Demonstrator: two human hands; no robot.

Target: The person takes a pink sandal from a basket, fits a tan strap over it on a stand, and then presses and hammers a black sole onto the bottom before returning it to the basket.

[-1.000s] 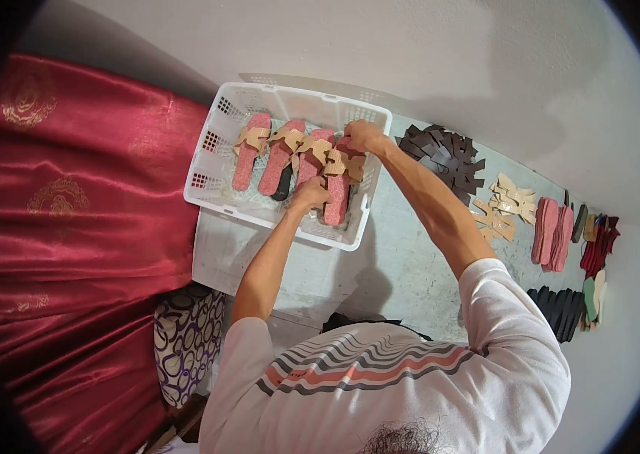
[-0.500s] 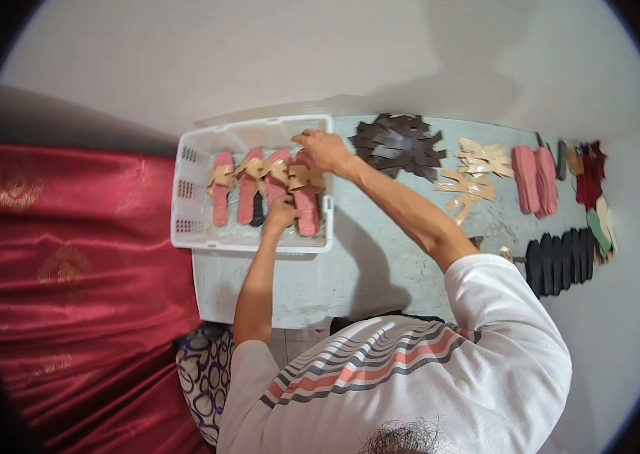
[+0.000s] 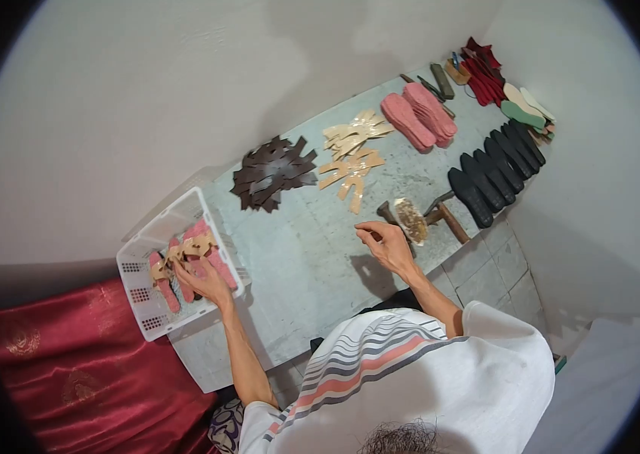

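My left hand point(image 3: 206, 284) is inside the white plastic basket point(image 3: 202, 208), its fingers spread over the pink sandals with beige straps point(image 3: 197, 244). Part of the sandals is hidden under it. My right hand point(image 3: 388, 248) hovers above the table with fingers loosely bent, holding nothing that I can see. Beside it are a dark metal tool point(image 3: 388, 214), a whitish, brown-stained oblong container point(image 3: 411, 221) and a hammer with a wooden handle point(image 3: 452, 225).
Dark brown strap pieces point(image 3: 273, 174) and beige strap pieces point(image 3: 354, 163) are piled along the wall side. Stacked pink soles point(image 3: 420, 117) and a row of black soles point(image 3: 495, 174) lie farther right. A red cloth point(image 3: 70, 363) hangs at the left.
My view has turned to the right. My right hand has left the basket and moved over the table near the tools. My left hand remains at the sandals in the basket.
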